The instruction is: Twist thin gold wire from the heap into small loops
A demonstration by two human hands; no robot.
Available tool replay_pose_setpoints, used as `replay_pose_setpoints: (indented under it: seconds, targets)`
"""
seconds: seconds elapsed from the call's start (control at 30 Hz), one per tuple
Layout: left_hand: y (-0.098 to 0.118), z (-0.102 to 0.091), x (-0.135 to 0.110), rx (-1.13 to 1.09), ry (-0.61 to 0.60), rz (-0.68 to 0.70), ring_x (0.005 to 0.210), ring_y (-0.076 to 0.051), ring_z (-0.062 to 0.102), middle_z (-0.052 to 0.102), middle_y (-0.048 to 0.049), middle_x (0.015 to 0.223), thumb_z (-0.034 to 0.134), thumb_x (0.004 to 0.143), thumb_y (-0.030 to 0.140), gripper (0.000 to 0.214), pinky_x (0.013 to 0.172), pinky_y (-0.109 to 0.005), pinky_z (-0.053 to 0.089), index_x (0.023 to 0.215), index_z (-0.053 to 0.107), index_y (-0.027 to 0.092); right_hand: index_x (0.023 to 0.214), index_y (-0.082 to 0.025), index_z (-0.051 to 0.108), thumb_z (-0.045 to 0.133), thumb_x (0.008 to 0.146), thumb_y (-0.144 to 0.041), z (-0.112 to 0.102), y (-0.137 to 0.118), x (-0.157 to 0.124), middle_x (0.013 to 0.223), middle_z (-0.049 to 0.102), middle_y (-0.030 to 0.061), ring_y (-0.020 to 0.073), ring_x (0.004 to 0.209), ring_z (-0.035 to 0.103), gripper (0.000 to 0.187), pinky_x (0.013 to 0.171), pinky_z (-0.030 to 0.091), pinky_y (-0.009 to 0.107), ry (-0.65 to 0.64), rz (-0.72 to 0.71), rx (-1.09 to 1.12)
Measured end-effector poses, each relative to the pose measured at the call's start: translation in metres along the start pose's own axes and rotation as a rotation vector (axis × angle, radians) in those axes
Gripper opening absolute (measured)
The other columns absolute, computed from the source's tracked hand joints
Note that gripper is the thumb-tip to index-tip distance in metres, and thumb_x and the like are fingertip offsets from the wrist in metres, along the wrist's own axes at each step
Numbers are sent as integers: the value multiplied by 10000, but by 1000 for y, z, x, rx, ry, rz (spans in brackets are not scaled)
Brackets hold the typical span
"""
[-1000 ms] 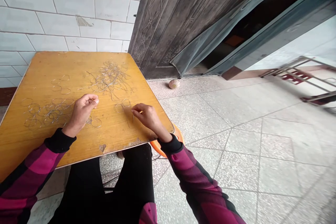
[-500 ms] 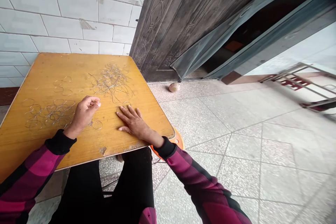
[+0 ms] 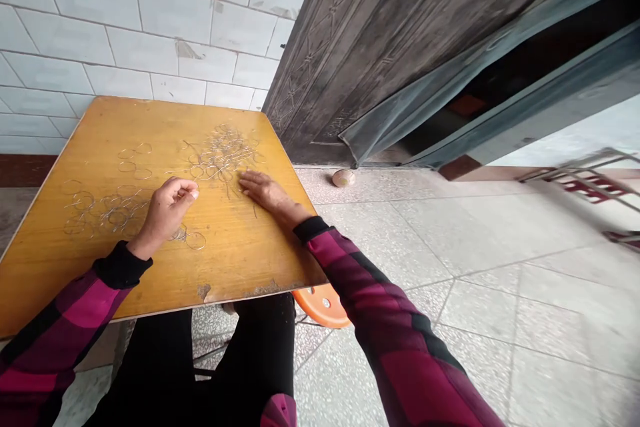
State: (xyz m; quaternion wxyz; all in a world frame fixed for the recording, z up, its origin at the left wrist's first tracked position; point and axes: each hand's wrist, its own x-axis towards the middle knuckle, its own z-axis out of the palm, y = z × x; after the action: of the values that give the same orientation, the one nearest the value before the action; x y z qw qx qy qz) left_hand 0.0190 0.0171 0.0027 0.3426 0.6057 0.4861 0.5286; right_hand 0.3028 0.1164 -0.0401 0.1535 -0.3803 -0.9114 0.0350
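Observation:
A worn wooden table (image 3: 115, 280) carries thin wire rings. A tangled pile of wire rings (image 3: 220, 155) lies at the far middle, and a flatter spread of wire rings (image 3: 103, 213) lies at the left. My left hand (image 3: 167, 208) rests near the table's middle, fingers curled with thumb against forefinger, pinching something I cannot make out; a linked pair of rings (image 3: 190, 237) trails just below it. My right hand (image 3: 265, 190) lies flat with fingers stretched out, its fingertips at the near edge of the tangled pile.
A white tiled wall (image 3: 125, 33) stands behind the table. A dark carved door (image 3: 380, 33) and a hanging curtain (image 3: 450, 87) are to the right. A small round ball (image 3: 343, 178) lies on the speckled floor. An orange stool (image 3: 320, 303) shows under the table's corner.
My right hand went from pinching to lying flat, then slid forward to the tangled pile. My left hand has kept its curled pinch in place. The camera shifted slightly.

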Motion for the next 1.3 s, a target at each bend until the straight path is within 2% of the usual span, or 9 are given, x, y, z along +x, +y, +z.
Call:
replay_pose_setpoints:
  seconds: [0.1, 0.23, 0.37, 0.47, 0.63, 0.73, 0.87, 1.0, 1.3]
  targets:
    - [0, -4, 3, -3, 29, 7, 723, -143, 577, 645, -31, 832, 619, 775, 298, 148, 658, -274, 452, 840, 648, 168, 1078, -152, 698, 558, 917, -331, -10, -4, 14, 1339, 581, 150, 312, 1271, 487, 279, 1057, 379, 505, 144, 72, -70]
    - [3, -9, 7, -6, 56, 13, 715, -140, 567, 645, -30, 815, 627, 762, 277, 140, 647, -270, 447, 840, 654, 164, 1037, -140, 692, 516, 937, -324, -21, -58, 8, 1205, 635, 159, 280, 1127, 565, 275, 979, 430, 468, 256, -13, 47]
    - [5, -13, 9, -5, 62, -5, 703, -141, 559, 643, -29, 792, 620, 759, 295, 149, 633, -265, 444, 824, 656, 166, 1099, -145, 658, 612, 878, -413, -11, -131, -4, 1155, 614, 135, 231, 1058, 587, 350, 888, 493, 337, -39, -349, 233]
    - [3, -15, 11, 23, 20, -11, 703, -145, 562, 649, -31, 792, 614, 757, 311, 158, 651, -271, 449, 808, 654, 167, 1021, -140, 674, 512, 943, -291, 2, -157, -7, 1004, 635, 110, 188, 845, 611, 235, 722, 503, 301, -128, -343, 152]
    - [0, -17, 16, 135, -152, 6, 735, -172, 585, 669, -25, 760, 603, 760, 336, 161, 713, -294, 451, 753, 658, 185, 930, -150, 673, 448, 969, -258, 1, -140, -3, 922, 656, 95, 164, 788, 620, 252, 716, 499, 290, -22, -238, 365]
    - [4, -20, 17, 195, -303, -9, 685, -166, 564, 649, -13, 702, 590, 786, 384, 221, 681, -285, 436, 695, 648, 191, 852, -153, 669, 530, 933, -322, -7, -122, -3, 824, 667, 70, 159, 763, 633, 234, 722, 502, 293, 68, -44, 594]
    - [6, -26, 18, 220, -456, -57, 717, -170, 584, 672, -22, 771, 566, 829, 457, 288, 683, -276, 437, 782, 684, 198, 801, -147, 644, 619, 850, -451, -10, -109, -3, 676, 648, 17, 117, 604, 612, 309, 609, 506, 256, 49, 246, 997]
    - [0, -30, 19, 125, -598, -163, 766, -190, 634, 717, -52, 856, 664, 754, 442, 255, 698, -285, 473, 858, 716, 214, 775, -143, 646, 698, 764, -490, -13, -106, -2, 708, 673, 19, 93, 588, 609, 350, 595, 517, 235, 95, 381, 1225]
    - [-9, -25, 19, 109, -648, -198, 619, -162, 607, 698, -25, 687, 697, 680, 308, 87, 606, -272, 459, 696, 716, 224, 764, -154, 646, 754, 705, -467, -17, -98, -1, 692, 677, 4, 84, 573, 605, 336, 582, 520, 225, 239, 493, 1347]
